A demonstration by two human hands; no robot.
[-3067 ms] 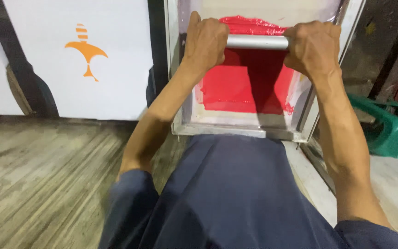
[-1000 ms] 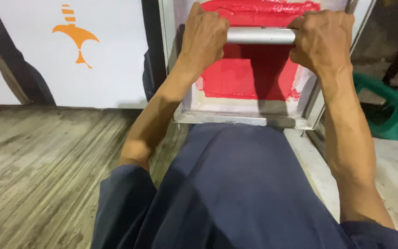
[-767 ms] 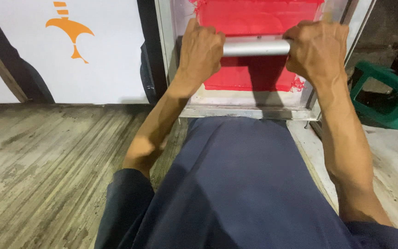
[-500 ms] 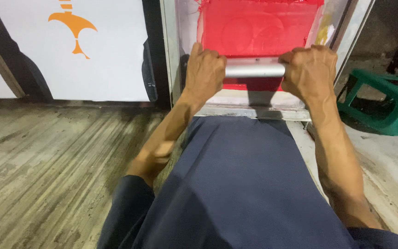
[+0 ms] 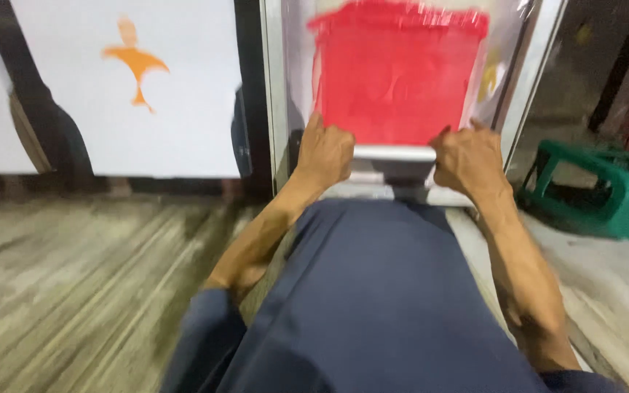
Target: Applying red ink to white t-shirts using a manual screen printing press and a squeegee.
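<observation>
Evidently gripping metal squeegee handle [image 5: 393, 153] at both ends, left hand [image 5: 325, 151] and right hand [image 5: 469, 159], fingers clamped round it, pressing evenly across red-inked screen [image 5: 394, 80].

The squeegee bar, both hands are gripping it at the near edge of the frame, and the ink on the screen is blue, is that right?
Not quite. The ink on the screen is red, not blue, as the head view shows. The rest holds: the left hand and right hand both grip the squeegee bar at the near edge of the frame.
</observation>
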